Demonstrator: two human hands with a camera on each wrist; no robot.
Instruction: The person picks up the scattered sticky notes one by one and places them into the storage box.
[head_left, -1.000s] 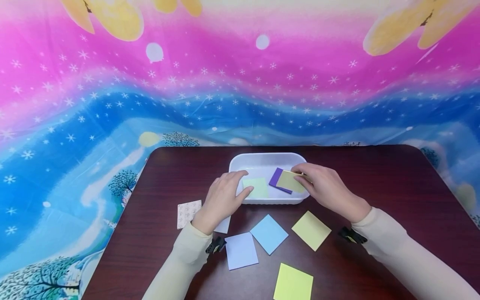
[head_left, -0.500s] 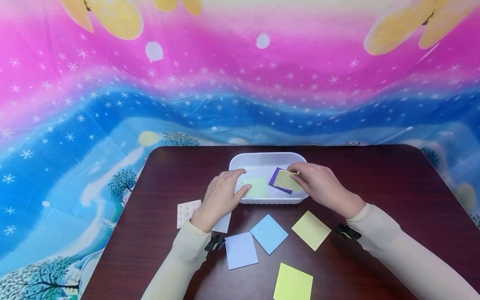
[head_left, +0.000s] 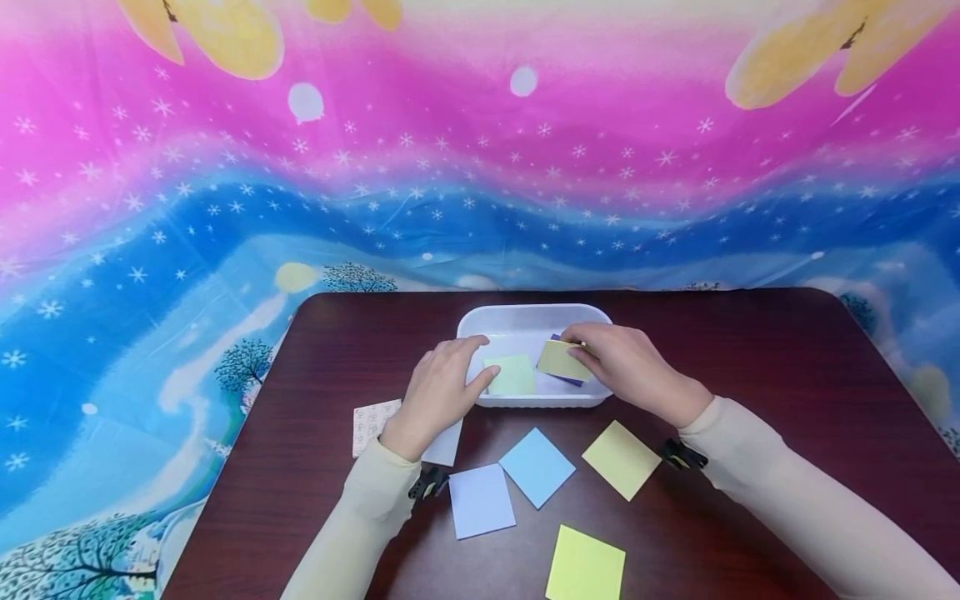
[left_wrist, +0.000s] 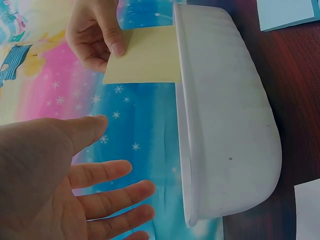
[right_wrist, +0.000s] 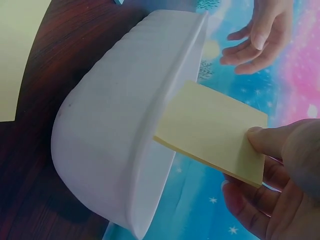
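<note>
My right hand [head_left: 637,367] pinches a pale yellow sticky note pad [right_wrist: 215,130] by one edge, thumb on top and fingers beneath. The pad is tilted over the right part of a white plastic basin [head_left: 536,402], its lower edge at the rim level in the right wrist view. Under it in the head view shows a strip of a purple pad [head_left: 566,380] inside the basin. A pale green pad [head_left: 512,375] lies in the basin's left part. My left hand [head_left: 438,387] hovers at the basin's left side, fingers spread and holding nothing, as the left wrist view [left_wrist: 100,185] shows.
In front of the basin on the dark wooden table [head_left: 712,333] lie a blue pad [head_left: 537,467], a lavender pad [head_left: 482,502], a yellow pad [head_left: 622,460] and a brighter yellow pad [head_left: 587,563]. A patterned pad [head_left: 371,427] and a white pad [head_left: 444,444] are partly behind my left hand.
My right hand has moved left over the basin with the yellow sticky note pad, which now covers most of the purple pad. My left hand has barely moved.
</note>
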